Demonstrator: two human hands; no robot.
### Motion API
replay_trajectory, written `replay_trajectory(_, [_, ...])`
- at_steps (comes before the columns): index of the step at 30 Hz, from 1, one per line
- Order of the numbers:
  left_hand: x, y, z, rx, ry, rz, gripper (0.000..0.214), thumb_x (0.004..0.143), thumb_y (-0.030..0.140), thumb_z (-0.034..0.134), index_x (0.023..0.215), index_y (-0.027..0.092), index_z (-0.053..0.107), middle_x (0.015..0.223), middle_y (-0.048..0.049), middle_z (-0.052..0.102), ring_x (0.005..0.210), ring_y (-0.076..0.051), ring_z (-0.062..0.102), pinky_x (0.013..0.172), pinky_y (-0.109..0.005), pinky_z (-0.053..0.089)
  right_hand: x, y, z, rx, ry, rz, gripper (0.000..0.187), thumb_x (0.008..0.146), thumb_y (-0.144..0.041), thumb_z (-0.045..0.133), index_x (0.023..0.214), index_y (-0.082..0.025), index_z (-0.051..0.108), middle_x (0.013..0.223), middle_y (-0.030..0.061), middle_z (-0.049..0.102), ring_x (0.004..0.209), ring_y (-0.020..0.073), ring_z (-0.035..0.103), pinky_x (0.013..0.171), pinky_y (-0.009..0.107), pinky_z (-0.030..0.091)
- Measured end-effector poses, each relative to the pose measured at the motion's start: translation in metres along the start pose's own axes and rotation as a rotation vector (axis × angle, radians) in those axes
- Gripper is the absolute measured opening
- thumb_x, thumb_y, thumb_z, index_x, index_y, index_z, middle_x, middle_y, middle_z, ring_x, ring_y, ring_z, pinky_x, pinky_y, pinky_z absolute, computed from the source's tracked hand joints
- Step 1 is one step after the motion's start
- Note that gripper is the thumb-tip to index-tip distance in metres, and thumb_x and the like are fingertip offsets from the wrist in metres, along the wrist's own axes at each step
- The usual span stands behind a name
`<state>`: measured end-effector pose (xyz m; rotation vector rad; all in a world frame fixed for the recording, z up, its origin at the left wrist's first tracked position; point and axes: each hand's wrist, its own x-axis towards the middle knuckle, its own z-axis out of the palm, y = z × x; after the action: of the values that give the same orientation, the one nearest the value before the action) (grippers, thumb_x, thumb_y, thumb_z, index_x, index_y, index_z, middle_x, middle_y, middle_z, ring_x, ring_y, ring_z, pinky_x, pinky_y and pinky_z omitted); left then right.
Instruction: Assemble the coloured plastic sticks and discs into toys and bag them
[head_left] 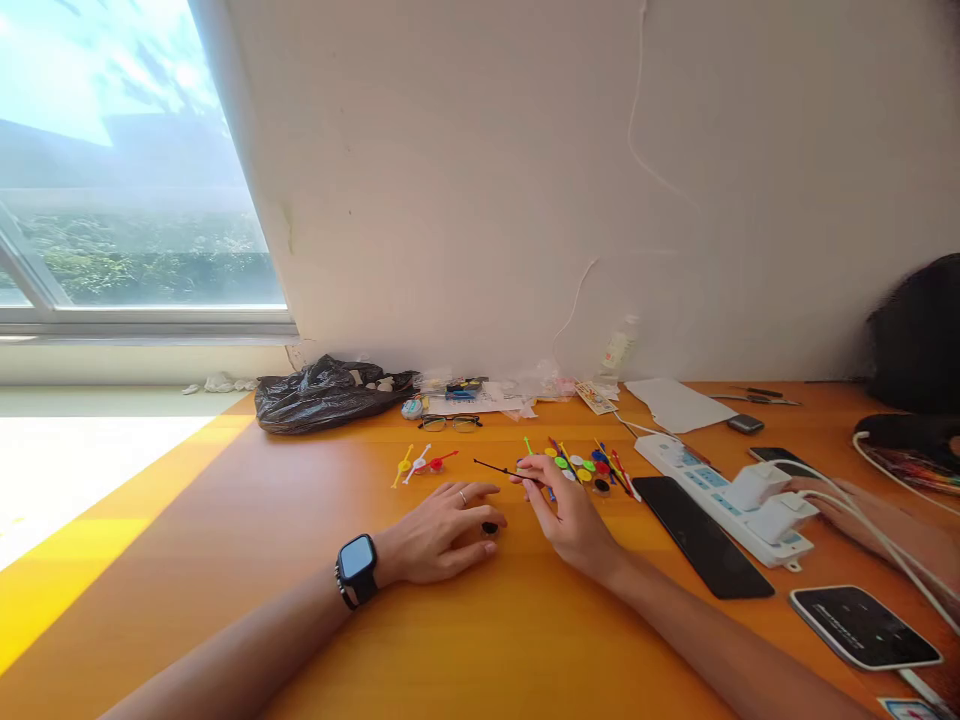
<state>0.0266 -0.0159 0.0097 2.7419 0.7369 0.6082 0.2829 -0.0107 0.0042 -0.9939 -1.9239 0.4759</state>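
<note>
My left hand (439,535), with a ring and a smartwatch, rests low over the table. Its thumb and index finger are closed around a small round black disc (490,528) on the tabletop. My right hand (566,510) pinches a thin black arrow-shaped pointer (491,466), which points left above the disc. Beyond my left hand lie a yellow spinner (405,465), a white spinner (420,464) and a red spinner (437,464), each an arrow on a round disc. Several loose coloured discs (583,475) and arrows (619,470) are spread behind my right hand, which partly hides them.
A black plastic bag (322,395) and eyeglasses (450,423) lie toward the wall. On the right are a white power strip (720,495) with chargers and cables, a dark phone (701,535) and a white-edged device (862,627). Another person's hand (862,510) rests beyond the chargers.
</note>
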Motion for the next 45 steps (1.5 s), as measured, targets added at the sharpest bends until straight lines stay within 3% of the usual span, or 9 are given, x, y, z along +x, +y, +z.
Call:
replay_trajectory(4, [0.000, -0.005, 0.006, 0.030, 0.132, 0.043, 0.015, 0.103, 0.030, 0.059, 0.115, 0.024, 0.066, 0.134, -0.0110, 0.063, 0.118, -0.025, 0.063, 0.105, -0.041, 0.052, 0.000, -0.001, 0.000, 0.018, -0.018, -0.020, 0.012, 0.107, -0.029, 0.051, 0.117, -0.025, 0.055, 0.114, 0.0091, 0.074, 0.106, 0.0237, 0.074, 0.095, 0.039, 0.057])
replay_trajectory(11, [0.002, -0.007, 0.006, 0.247, 0.498, -0.077, 0.028, 0.104, 0.025, 0.059, 0.133, 0.024, 0.060, 0.135, -0.0126, 0.062, 0.125, -0.028, 0.058, 0.109, -0.047, 0.046, -0.005, -0.009, 0.001, 0.202, -0.167, 0.030, 0.013, 0.108, -0.035, 0.050, 0.114, -0.023, 0.052, 0.107, 0.0095, 0.071, 0.099, 0.0230, 0.073, 0.083, 0.036, 0.058])
replay_trajectory(16, [0.004, -0.010, 0.000, 0.218, 0.456, -0.027, 0.018, 0.108, 0.023, 0.048, 0.105, 0.021, 0.066, 0.086, -0.0038, 0.070, 0.080, -0.018, 0.064, 0.076, -0.032, 0.048, -0.004, -0.010, 0.006, 0.293, -0.193, 0.141, 0.023, 0.108, -0.045, 0.051, 0.109, -0.022, 0.052, 0.101, 0.0071, 0.069, 0.087, 0.0202, 0.069, 0.070, 0.030, 0.055])
replay_trajectory(21, [0.003, -0.008, 0.001, 0.197, 0.389, -0.052, 0.024, 0.105, 0.032, 0.053, 0.085, 0.021, 0.060, 0.077, -0.0026, 0.066, 0.070, -0.017, 0.060, 0.066, -0.031, 0.041, 0.000, -0.004, 0.005, 0.222, -0.201, 0.173, 0.030, 0.103, -0.050, 0.057, 0.096, -0.020, 0.060, 0.088, 0.0033, 0.065, 0.078, 0.0176, 0.061, 0.069, 0.028, 0.048])
replay_trajectory(25, [0.002, -0.008, 0.002, 0.120, 0.385, -0.085, 0.028, 0.102, 0.034, 0.058, 0.077, 0.021, 0.051, 0.070, 0.0000, 0.061, 0.063, -0.015, 0.055, 0.063, -0.029, 0.038, 0.001, 0.000, 0.007, 0.331, -0.301, 0.319, 0.039, 0.095, -0.056, 0.065, 0.084, -0.019, 0.059, 0.074, -0.0003, 0.059, 0.066, 0.0140, 0.053, 0.060, 0.025, 0.040])
replay_trajectory(33, [-0.004, -0.001, 0.000, 0.015, 0.354, -0.043, 0.020, 0.100, 0.036, 0.061, 0.091, 0.021, 0.049, 0.078, 0.0000, 0.060, 0.067, -0.015, 0.054, 0.065, -0.028, 0.040, 0.005, -0.005, 0.013, 0.399, -0.460, 0.647, 0.050, 0.082, -0.066, 0.073, 0.078, -0.019, 0.058, 0.053, -0.0059, 0.053, 0.042, 0.0070, 0.035, 0.044, 0.022, 0.022])
replay_trajectory(37, [-0.005, 0.000, -0.002, 0.045, 0.370, -0.028, 0.017, 0.099, 0.035, 0.059, 0.093, 0.022, 0.051, 0.083, -0.0022, 0.061, 0.073, -0.017, 0.057, 0.069, -0.030, 0.044, 0.010, -0.009, 0.014, 0.387, -0.499, 0.677, 0.050, 0.077, -0.064, 0.078, 0.073, -0.019, 0.058, 0.052, -0.0063, 0.052, 0.042, 0.0067, 0.038, 0.043, 0.021, 0.022])
replay_trajectory(41, [-0.003, 0.003, -0.006, 0.102, 0.477, 0.009, 0.018, 0.095, 0.035, 0.061, 0.105, 0.021, 0.054, 0.104, -0.0093, 0.065, 0.096, -0.025, 0.060, 0.090, -0.041, 0.049, 0.011, -0.009, 0.014, 0.378, -0.521, 0.668, 0.048, 0.077, -0.063, 0.078, 0.071, -0.018, 0.059, 0.050, -0.0063, 0.051, 0.041, 0.0065, 0.036, 0.042, 0.021, 0.021])
replay_trajectory(45, [0.001, 0.002, -0.005, 0.066, 0.335, 0.063, 0.022, 0.095, 0.029, 0.063, 0.115, 0.023, 0.059, 0.115, -0.0099, 0.069, 0.102, -0.025, 0.062, 0.094, -0.041, 0.049, 0.012, -0.008, 0.013, 0.365, -0.551, 0.674, 0.046, 0.079, -0.060, 0.077, 0.071, -0.018, 0.061, 0.049, -0.0062, 0.051, 0.040, 0.0063, 0.035, 0.041, 0.021, 0.021])
